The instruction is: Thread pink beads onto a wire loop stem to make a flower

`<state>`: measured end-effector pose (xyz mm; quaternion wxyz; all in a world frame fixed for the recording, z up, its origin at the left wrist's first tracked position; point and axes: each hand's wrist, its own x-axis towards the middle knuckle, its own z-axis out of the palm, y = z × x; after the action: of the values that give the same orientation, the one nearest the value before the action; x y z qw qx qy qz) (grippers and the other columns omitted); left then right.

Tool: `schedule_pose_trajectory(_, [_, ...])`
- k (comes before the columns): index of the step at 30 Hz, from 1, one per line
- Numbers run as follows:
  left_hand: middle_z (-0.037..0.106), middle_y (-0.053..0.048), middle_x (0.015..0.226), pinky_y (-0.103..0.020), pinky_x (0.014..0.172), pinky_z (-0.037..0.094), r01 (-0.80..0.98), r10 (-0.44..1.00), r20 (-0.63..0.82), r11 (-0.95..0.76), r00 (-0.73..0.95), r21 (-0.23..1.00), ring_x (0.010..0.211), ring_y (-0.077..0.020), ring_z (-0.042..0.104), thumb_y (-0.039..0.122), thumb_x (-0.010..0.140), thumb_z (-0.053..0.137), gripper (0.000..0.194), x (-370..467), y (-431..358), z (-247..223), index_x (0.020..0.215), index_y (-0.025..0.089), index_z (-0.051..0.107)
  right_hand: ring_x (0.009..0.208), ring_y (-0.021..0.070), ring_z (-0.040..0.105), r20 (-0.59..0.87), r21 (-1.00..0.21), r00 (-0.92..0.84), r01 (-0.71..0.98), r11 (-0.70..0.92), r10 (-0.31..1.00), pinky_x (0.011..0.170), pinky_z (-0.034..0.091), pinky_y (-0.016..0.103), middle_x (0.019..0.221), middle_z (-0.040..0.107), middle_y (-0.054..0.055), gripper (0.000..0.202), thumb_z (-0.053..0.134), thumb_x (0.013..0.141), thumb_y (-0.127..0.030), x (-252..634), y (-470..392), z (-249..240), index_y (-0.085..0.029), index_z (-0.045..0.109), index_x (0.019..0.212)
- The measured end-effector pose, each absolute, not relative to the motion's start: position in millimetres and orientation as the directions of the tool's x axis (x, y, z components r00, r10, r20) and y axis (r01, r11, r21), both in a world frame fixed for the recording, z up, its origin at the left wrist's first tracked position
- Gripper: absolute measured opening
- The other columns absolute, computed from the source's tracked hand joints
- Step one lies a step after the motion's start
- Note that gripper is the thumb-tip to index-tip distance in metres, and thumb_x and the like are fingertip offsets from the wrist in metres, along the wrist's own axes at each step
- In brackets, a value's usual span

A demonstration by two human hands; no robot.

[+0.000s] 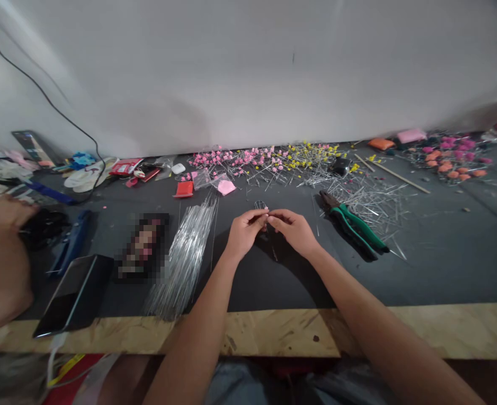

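Note:
My left hand (247,229) and my right hand (292,228) meet at the fingertips over the middle of the dark mat, both closed in a pinch. Between them is a thin bent wire piece (260,204), whose looped end shows just above the fingers. A tiny pale pink bit sits at the fingertips; the fingers hide most of it. To the left lies a bundle of straight silvery wires (187,247). Pliers with green and black handles (353,225) rest to the right, beside loose cut wires (379,197).
Wires with pink tips (240,160) and yellow tips (311,154) lie along the wall. Pink and orange ones (451,160) are at the far right. A phone (68,295) stands near the wooden edge (273,334). Another person's arm (1,264) reaches in at left.

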<state>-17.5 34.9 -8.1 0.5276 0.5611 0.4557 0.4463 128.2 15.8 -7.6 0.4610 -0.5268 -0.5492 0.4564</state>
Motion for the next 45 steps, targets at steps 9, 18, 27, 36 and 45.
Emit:
schedule_pose_trajectory(9, [0.068,-0.004,0.083,-0.026,0.072,0.046,0.134,0.983,0.141,-0.157,0.12,0.979,0.077,-0.016,0.061,0.029,0.068,0.067,0.016,-11.1,29.1,-3.4,0.082,0.021,0.069,0.042,0.0064,0.04,-0.06,-0.992,-0.038,0.111,-0.055,0.998,0.038,0.031,0.019,0.061,0.055,-0.003,0.038,0.054,0.072,-0.051,132.9,18.6,-10.1,-0.019,0.064,0.091])
schedule_pose_trajectory(18, [0.065,-0.004,0.081,-0.024,0.072,0.044,0.203,0.97,0.17,-0.133,-0.175,0.97,0.074,-0.0143,0.059,0.03,0.073,0.061,0.017,-24.1,44.3,-16.9,0.085,0.019,0.064,0.084,0.0172,0.057,0.234,-0.867,0.199,0.486,0.111,0.952,0.077,0.044,0.03,0.095,0.061,0.008,0.024,0.047,0.078,-0.028,127.6,25.2,-21.8,-0.018,0.065,0.091])
schedule_pose_trajectory(27, [0.068,-0.003,0.086,-0.026,0.078,0.042,0.304,0.973,0.216,-0.18,-0.088,0.935,0.08,-0.0171,0.06,0.023,0.074,0.059,0.013,-22.9,40.4,-10.7,0.084,0.023,0.068,0.094,0.0215,0.052,0.24,-0.677,0.069,0.726,0.116,0.968,0.085,0.038,0.034,0.098,0.062,0.008,0.028,0.048,0.081,-0.029,116.7,42.1,-25.0,-0.021,0.063,0.103])
schedule_pose_trajectory(36, [0.068,-0.004,0.091,-0.028,0.078,0.044,0.406,0.972,0.23,-0.189,-0.054,0.894,0.083,-0.0173,0.061,0.026,0.079,0.054,0.017,-25.2,44.2,-15.7,0.09,0.022,0.067,0.087,0.0189,0.054,0.179,-0.656,0.149,0.755,0.005,0.972,0.071,0.038,0.029,0.09,0.065,0.002,0.02,0.049,0.081,-0.033,112.8,47.4,-18.4,-0.023,0.064,0.087])
schedule_pose_trajectory(45, [0.069,-0.003,0.089,-0.026,0.077,0.045,0.402,0.969,0.238,-0.193,-0.064,0.895,0.081,-0.0162,0.062,0.026,0.079,0.053,0.018,-26.1,43.8,-16.0,0.089,0.021,0.067,0.087,0.0184,0.053,0.157,-0.589,0.178,0.806,-0.053,0.971,0.067,0.036,0.028,0.089,0.064,0.001,0.017,0.05,0.08,-0.034,107.3,49.0,-14.6,-0.026,0.064,0.083])
